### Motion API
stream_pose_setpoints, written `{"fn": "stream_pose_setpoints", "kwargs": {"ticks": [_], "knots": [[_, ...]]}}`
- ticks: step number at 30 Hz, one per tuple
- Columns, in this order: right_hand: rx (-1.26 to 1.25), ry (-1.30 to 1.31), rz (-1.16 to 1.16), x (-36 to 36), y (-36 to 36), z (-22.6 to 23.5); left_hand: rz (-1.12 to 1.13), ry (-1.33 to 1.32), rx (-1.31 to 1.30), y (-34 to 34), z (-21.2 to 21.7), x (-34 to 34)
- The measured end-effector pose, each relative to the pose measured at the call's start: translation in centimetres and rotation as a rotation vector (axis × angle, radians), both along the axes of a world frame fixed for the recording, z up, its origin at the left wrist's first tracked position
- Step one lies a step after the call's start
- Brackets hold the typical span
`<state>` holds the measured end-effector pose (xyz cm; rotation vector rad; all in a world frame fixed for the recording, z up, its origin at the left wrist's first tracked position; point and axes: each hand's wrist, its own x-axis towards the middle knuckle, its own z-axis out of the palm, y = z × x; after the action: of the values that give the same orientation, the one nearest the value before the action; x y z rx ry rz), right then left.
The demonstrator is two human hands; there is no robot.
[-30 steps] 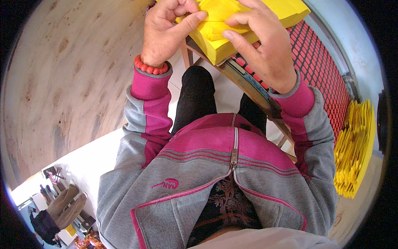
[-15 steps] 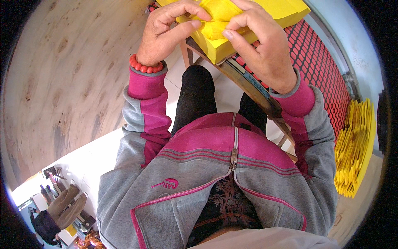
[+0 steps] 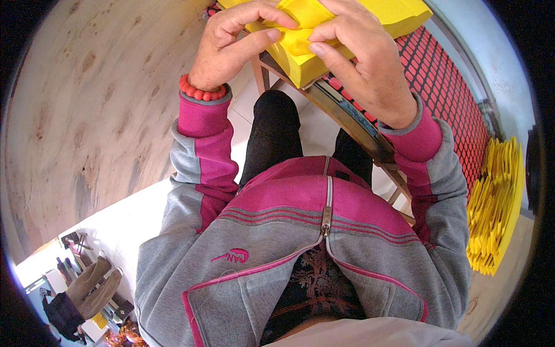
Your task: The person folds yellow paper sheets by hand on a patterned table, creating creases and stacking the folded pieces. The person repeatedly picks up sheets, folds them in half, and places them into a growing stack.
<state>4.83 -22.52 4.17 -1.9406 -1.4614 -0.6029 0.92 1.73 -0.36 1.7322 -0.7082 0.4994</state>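
A thick stack of yellow paper sheets (image 3: pixel 399 14) lies on a small wooden table (image 3: pixel 352 124) in front of me. On top of it, both hands pinch one folded yellow sheet (image 3: pixel 303 26). My left hand (image 3: pixel 231 43), with a red bead bracelet at the wrist, grips the sheet's left side with thumb and fingers. My right hand (image 3: pixel 364 63) presses its fingertips on the sheet's right side. The two hands nearly touch over the fold.
A red mesh panel (image 3: pixel 457 98) stands to the right of the table. Beside it leans a pile of folded yellow sheets (image 3: pixel 497 208). A large wooden board (image 3: pixel 75 115) fills the left. Tools and a boot (image 3: pixel 87 283) lie at the lower left.
Both hands have drawn closer together on the yellow sheet, the left fingers sliding right and the right fingers curling onto the fold. The sheet looks more folded than before.
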Motion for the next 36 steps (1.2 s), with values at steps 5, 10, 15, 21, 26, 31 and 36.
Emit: {"fn": "stream_pose_setpoints", "kwargs": {"ticks": [5, 10, 15, 21, 26, 31, 36], "knots": [[0.079, 0.063, 0.022, 0.1, 0.1, -0.6, 0.031, -0.038, 0.072, 0.5, -0.1, 0.1], [0.174, 0.084, 0.078, 0.6, 0.5, -1.2, -0.008, -0.042, 0.088, 0.8, -0.2, 0.5], [0.165, 0.189, 0.090, 0.5, 0.2, -1.0, -0.016, 0.023, 0.056, 0.6, -0.1, 0.1], [0.090, 0.253, 0.141, 0.4, -0.1, 0.1, -0.010, -0.024, 0.123, 0.7, 0.3, 0.3], [0.061, 0.240, 0.137, 0.3, -0.3, 0.5, -0.024, 0.064, 0.065, 0.7, 0.2, 0.2], [0.040, 0.248, 0.145, 0.4, -0.4, 0.5, -0.027, -0.015, 0.106, 0.6, 0.5, 0.3], [0.088, 0.256, 0.198, 0.5, -0.3, 0.4, -0.025, 0.013, 0.086, 0.5, 0.5, 0.0]]}}
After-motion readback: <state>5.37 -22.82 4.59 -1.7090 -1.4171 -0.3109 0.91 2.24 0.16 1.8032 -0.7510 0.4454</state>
